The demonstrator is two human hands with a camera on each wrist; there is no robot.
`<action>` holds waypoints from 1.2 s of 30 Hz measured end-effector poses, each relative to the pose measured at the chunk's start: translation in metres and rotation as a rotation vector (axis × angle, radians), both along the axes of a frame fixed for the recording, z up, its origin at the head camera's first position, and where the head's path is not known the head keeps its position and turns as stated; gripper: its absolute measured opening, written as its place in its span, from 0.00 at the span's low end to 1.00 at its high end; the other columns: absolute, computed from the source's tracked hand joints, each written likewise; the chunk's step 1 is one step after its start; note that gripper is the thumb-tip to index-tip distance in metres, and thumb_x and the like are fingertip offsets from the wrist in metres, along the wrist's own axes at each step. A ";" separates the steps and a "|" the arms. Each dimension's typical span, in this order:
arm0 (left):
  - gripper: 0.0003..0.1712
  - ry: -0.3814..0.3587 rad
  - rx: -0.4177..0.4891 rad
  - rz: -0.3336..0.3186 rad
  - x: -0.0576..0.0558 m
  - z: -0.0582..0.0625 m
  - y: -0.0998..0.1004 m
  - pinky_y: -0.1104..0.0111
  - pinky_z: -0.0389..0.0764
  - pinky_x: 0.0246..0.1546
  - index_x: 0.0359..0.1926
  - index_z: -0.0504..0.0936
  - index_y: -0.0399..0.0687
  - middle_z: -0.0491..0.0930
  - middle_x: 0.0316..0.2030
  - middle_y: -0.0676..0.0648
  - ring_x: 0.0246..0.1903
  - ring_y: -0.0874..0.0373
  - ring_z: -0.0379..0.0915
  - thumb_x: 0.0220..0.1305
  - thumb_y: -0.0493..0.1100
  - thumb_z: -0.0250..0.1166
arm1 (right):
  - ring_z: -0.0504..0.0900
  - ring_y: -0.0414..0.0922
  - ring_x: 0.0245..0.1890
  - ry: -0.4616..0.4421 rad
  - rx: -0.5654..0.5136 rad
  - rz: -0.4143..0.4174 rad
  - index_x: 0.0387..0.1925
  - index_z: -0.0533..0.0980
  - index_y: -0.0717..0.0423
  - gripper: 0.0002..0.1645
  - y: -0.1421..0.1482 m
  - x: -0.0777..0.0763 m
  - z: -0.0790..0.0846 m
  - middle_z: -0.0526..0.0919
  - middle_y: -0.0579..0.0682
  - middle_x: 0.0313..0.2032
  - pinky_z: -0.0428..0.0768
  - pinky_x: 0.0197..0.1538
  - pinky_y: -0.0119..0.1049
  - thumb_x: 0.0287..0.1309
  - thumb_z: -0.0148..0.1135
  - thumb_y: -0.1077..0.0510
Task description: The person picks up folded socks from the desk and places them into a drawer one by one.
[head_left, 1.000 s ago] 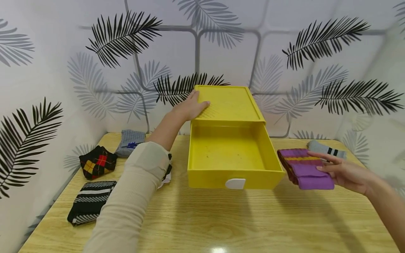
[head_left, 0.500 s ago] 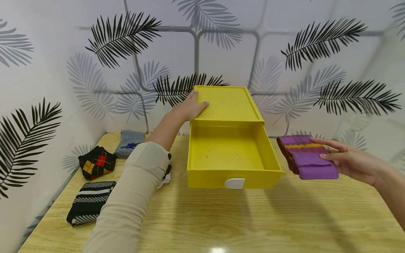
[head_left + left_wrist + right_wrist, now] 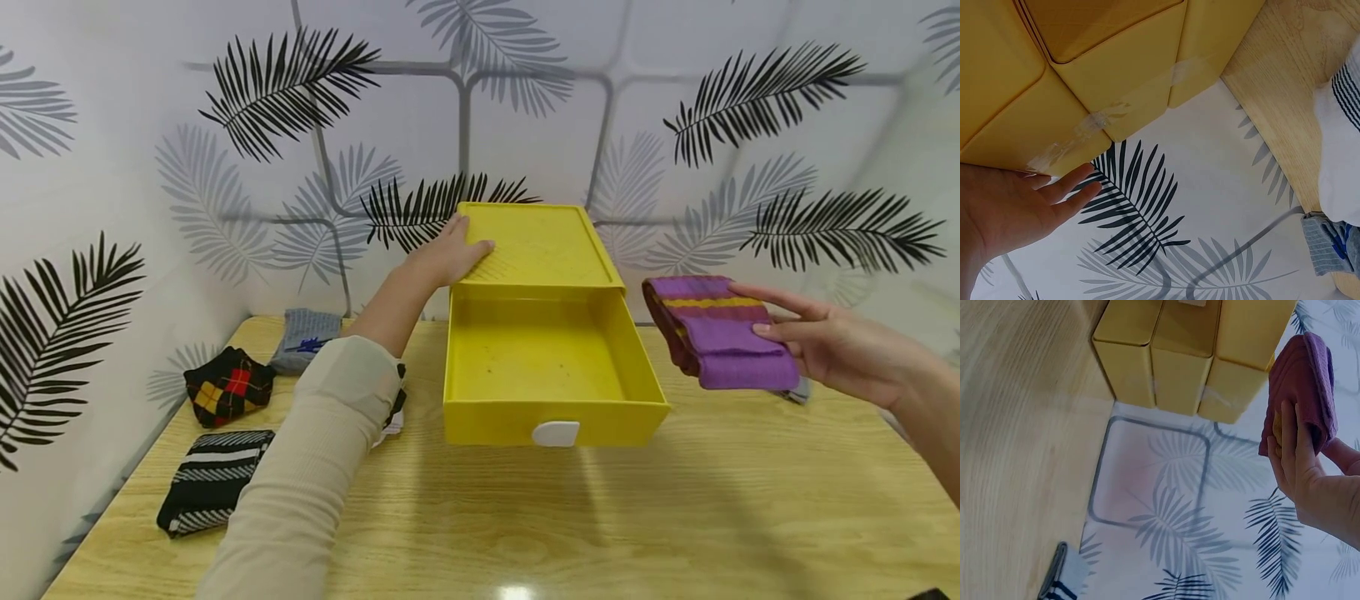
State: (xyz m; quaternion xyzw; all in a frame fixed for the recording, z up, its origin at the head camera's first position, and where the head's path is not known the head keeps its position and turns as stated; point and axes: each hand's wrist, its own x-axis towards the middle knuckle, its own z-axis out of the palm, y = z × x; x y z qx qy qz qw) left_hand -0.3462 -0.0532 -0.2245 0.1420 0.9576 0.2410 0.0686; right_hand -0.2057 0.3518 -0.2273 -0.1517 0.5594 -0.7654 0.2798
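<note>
A yellow drawer unit (image 3: 540,242) stands at the back of the table with its top drawer (image 3: 487,425) pulled out; the drawer's inside is bare and its front has a white handle. My left hand (image 3: 444,254) rests on the unit's top left edge, thumb on top and fingers along the side; in the left wrist view the hand (image 3: 1016,209) has its fingers extended. To the right of the drawer, my right hand (image 3: 847,350) pinches a folded purple scarf (image 3: 738,329) with a yellow stripe, held in the air. The right wrist view shows fingers and thumb on the scarf (image 3: 1294,387).
On the left lie a black-and-white striped folded cloth (image 3: 213,479), an argyle sock (image 3: 228,387) and a folded grey sock (image 3: 303,337). A dark and white item (image 3: 393,425) is partly behind my left sleeve. Below the scarf, a grey sock (image 3: 798,390) shows partly on the wooden table (image 3: 487,533).
My right hand has lifted the purple scarf from near the table, raising it beside the drawer. My left hand stays on the unit's top edge; the drawer is unchanged.
</note>
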 end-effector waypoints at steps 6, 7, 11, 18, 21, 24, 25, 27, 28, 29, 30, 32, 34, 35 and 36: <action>0.42 0.003 0.010 0.007 0.000 0.000 0.000 0.50 0.45 0.63 0.72 0.31 0.48 0.27 0.70 0.50 0.68 0.48 0.32 0.68 0.63 0.36 | 0.73 0.39 0.34 0.028 0.105 -0.106 0.61 0.69 0.38 0.31 -0.016 0.003 0.009 0.57 0.43 0.58 0.75 0.35 0.27 0.68 0.37 0.71; 0.42 0.003 0.010 0.008 -0.001 0.000 0.000 0.50 0.45 0.63 0.72 0.32 0.48 0.27 0.70 0.50 0.68 0.48 0.32 0.68 0.63 0.36 | 0.71 0.38 0.31 0.037 0.122 -0.117 0.61 0.69 0.38 0.31 -0.019 0.004 0.010 0.52 0.44 0.58 0.73 0.31 0.26 0.68 0.38 0.71; 0.42 0.002 0.007 0.006 -0.001 0.000 -0.001 0.50 0.43 0.63 0.71 0.31 0.48 0.27 0.70 0.49 0.68 0.49 0.32 0.68 0.64 0.35 | 0.73 0.39 0.36 0.049 0.122 -0.072 0.63 0.66 0.39 0.31 -0.034 0.005 0.015 0.55 0.44 0.59 0.75 0.35 0.29 0.68 0.37 0.70; 0.42 -0.008 0.010 -0.001 -0.001 -0.001 -0.001 0.50 0.43 0.63 0.71 0.30 0.48 0.25 0.70 0.50 0.68 0.48 0.32 0.68 0.64 0.35 | 0.75 0.54 0.50 0.033 0.000 0.074 0.64 0.66 0.46 0.30 -0.065 0.008 0.021 0.69 0.54 0.57 0.74 0.50 0.45 0.67 0.35 0.72; 0.42 -0.003 0.008 -0.002 -0.001 -0.001 0.000 0.50 0.45 0.63 0.71 0.31 0.48 0.26 0.70 0.50 0.68 0.47 0.33 0.68 0.64 0.35 | 0.75 0.55 0.50 0.019 -0.004 0.065 0.63 0.66 0.47 0.29 -0.080 0.011 0.022 0.69 0.56 0.57 0.73 0.50 0.46 0.67 0.37 0.72; 0.42 0.004 0.003 0.001 0.000 0.000 0.000 0.50 0.45 0.62 0.71 0.31 0.48 0.26 0.70 0.49 0.68 0.47 0.33 0.68 0.64 0.35 | 0.77 0.54 0.48 0.007 0.006 0.041 0.62 0.68 0.47 0.28 -0.094 0.011 0.023 0.69 0.56 0.56 0.74 0.49 0.45 0.66 0.39 0.72; 0.42 0.006 0.002 0.001 0.000 0.000 0.000 0.50 0.45 0.63 0.71 0.31 0.47 0.26 0.70 0.49 0.68 0.47 0.33 0.68 0.64 0.35 | 0.77 0.54 0.48 0.004 0.014 0.033 0.61 0.68 0.47 0.28 -0.099 0.011 0.024 0.69 0.56 0.56 0.74 0.49 0.45 0.66 0.40 0.71; 0.42 0.005 0.001 0.004 0.000 0.000 0.000 0.50 0.45 0.63 0.71 0.31 0.47 0.26 0.70 0.49 0.68 0.47 0.32 0.68 0.64 0.35 | 0.78 0.53 0.46 0.000 0.032 0.024 0.60 0.70 0.47 0.27 -0.109 0.011 0.024 0.70 0.56 0.55 0.75 0.48 0.44 0.65 0.43 0.71; 0.42 0.003 0.002 0.005 0.000 0.000 0.000 0.50 0.44 0.63 0.71 0.31 0.47 0.26 0.70 0.49 0.68 0.46 0.32 0.68 0.64 0.35 | 0.78 0.53 0.46 -0.005 0.040 0.022 0.60 0.70 0.47 0.26 -0.114 0.011 0.024 0.70 0.56 0.55 0.75 0.48 0.44 0.65 0.44 0.70; 0.42 0.003 0.003 0.006 0.000 0.000 0.000 0.50 0.44 0.63 0.71 0.31 0.47 0.26 0.70 0.49 0.68 0.46 0.32 0.68 0.63 0.35 | 0.78 0.53 0.46 -0.010 0.046 0.025 0.60 0.70 0.47 0.26 -0.119 0.010 0.024 0.70 0.56 0.55 0.75 0.48 0.44 0.65 0.44 0.70; 0.42 0.001 0.005 0.007 0.001 0.000 0.000 0.50 0.44 0.63 0.71 0.31 0.47 0.26 0.70 0.49 0.68 0.46 0.32 0.68 0.63 0.35 | 0.78 0.53 0.46 -0.018 0.051 0.029 0.60 0.70 0.47 0.25 -0.123 0.010 0.024 0.70 0.57 0.55 0.75 0.48 0.44 0.65 0.45 0.70; 0.42 -0.006 0.004 0.010 0.001 0.000 0.000 0.50 0.44 0.63 0.71 0.30 0.48 0.26 0.70 0.50 0.68 0.46 0.32 0.68 0.64 0.35 | 0.78 0.53 0.46 -0.036 0.060 0.032 0.59 0.70 0.48 0.25 -0.132 0.010 0.023 0.70 0.57 0.55 0.75 0.49 0.45 0.65 0.46 0.69; 0.42 -0.004 0.005 0.012 0.002 0.001 0.000 0.50 0.44 0.63 0.71 0.31 0.48 0.27 0.70 0.49 0.67 0.46 0.33 0.68 0.64 0.35 | 0.77 0.53 0.47 -0.054 0.074 0.030 0.60 0.70 0.48 0.25 -0.139 0.011 0.023 0.70 0.57 0.55 0.74 0.49 0.45 0.64 0.47 0.69; 0.42 -0.001 0.004 0.012 0.003 0.001 0.000 0.50 0.44 0.63 0.71 0.31 0.48 0.27 0.70 0.49 0.67 0.46 0.33 0.68 0.64 0.35 | 0.77 0.53 0.47 -0.062 0.083 0.027 0.60 0.69 0.48 0.25 -0.143 0.011 0.023 0.69 0.57 0.55 0.74 0.49 0.46 0.64 0.48 0.69; 0.42 0.000 0.004 0.013 0.003 0.001 0.000 0.50 0.44 0.63 0.72 0.31 0.48 0.27 0.70 0.49 0.67 0.46 0.33 0.68 0.64 0.35 | 0.76 0.53 0.48 -0.073 0.090 0.024 0.61 0.68 0.48 0.25 -0.146 0.012 0.022 0.68 0.57 0.56 0.74 0.50 0.46 0.64 0.48 0.68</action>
